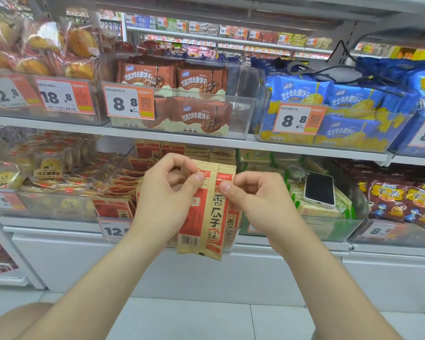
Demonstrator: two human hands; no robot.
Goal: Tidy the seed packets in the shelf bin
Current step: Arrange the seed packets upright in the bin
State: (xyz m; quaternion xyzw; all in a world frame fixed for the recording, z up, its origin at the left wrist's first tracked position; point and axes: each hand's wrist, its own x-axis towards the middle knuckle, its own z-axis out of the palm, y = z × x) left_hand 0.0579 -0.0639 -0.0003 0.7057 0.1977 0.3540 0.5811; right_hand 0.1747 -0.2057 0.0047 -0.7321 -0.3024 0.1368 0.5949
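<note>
Basically, the clear shelf bin (pixel 115 173) holds leaning red pkts (pixel 119 204), and just in front a few seed packets (pixel 209 212) hang upright, left hand (pixel 165 192) & right hand (pixel 258 195) each pinching the top edges, thumb vs curled fingers (pixel 177 160), prob. to square them.

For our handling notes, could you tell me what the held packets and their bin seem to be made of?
The packets look like matte tan paper-faced film, probably: crimped top seam, little glare. The bin looks like clear, glossy rigid plastic: see-through wall.
</note>
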